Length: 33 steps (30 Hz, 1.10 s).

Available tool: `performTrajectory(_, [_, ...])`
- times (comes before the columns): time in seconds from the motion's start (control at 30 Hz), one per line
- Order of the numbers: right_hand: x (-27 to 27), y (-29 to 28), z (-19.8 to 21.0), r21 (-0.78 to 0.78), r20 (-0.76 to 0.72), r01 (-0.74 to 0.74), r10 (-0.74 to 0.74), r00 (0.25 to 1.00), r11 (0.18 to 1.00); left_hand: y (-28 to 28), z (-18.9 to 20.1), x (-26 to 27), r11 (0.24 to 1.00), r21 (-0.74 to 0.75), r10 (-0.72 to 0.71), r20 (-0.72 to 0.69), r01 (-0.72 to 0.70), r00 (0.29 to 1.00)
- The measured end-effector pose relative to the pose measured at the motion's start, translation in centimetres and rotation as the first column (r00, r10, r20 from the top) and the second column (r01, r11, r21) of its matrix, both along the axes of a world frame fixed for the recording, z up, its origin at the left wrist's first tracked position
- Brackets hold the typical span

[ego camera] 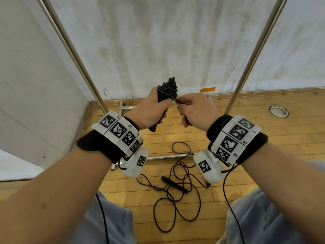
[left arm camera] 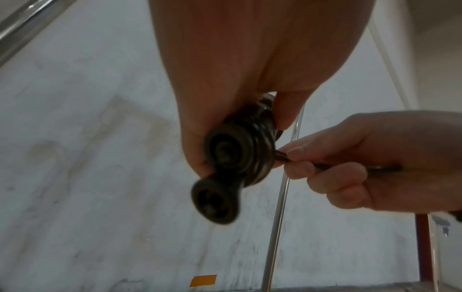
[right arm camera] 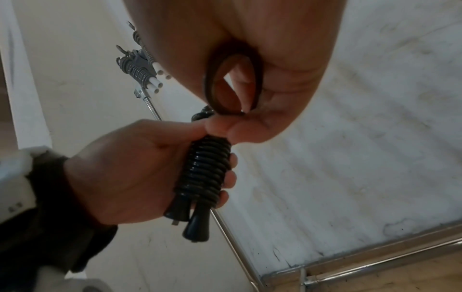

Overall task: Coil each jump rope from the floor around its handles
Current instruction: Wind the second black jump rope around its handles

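Observation:
My left hand grips a black jump rope bundle, its cord wound tightly around both handles. The two handle ends stick out below my palm. My right hand pinches the last loop of black cord right beside the bundle, its fingers curled round the loop. A second black jump rope lies uncoiled in loose loops on the wooden floor between my legs, with one handle showing on top of the tangle.
Two slanted metal poles of a frame stand on either side of my hands. White sheeting hangs behind. A round floor fitting and an orange tape strip lie to the right.

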State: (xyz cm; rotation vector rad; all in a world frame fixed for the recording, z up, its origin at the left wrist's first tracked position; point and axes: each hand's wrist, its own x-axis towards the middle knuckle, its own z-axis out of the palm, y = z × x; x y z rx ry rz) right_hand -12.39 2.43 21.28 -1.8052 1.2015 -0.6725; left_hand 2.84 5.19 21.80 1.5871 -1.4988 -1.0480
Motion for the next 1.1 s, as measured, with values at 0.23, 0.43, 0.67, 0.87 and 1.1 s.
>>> performTrajectory(0.23, [0.0, 0.6, 0.6, -0.043, 0.038, -0.015, 0.016, 0.999, 0.999, 0.5, -0.2, 0.1, 0.991, -0.119, 0.055, -0.037, -0.059, 0.998])
performTrajectory(0.43, [0.6, 0.7, 0.7, -0.023, 0.115, -0.029, 0.032, 0.993, 0.999, 0.4, 0.2, -0.6, 0.985, -0.162, 0.061, -0.026, -0.065, 0.998])
performTrajectory(0.67, [0.3, 0.6, 0.2, 0.051, 0.139, 0.027, -0.034, 0.99, 0.998, -0.2, -0.1, -1.2, 0.952, -0.219, 0.214, -0.03, -0.215, 0.976])
performTrajectory(0.87, [-0.1, 0.4, 0.0, -0.131, 0.063, 0.134, -0.126, 0.99, 0.982, -0.1, 0.8, -1.6, 0.996, -0.015, 0.088, -0.169, -0.092, 0.982])
performTrajectory(1.1, [-0.2, 0.1, 0.9, -0.199, 0.08, 0.148, -0.135, 0.988, 0.969, 0.5, 1.2, -1.8, 0.987, -0.123, 0.081, -0.199, -0.106, 0.977])
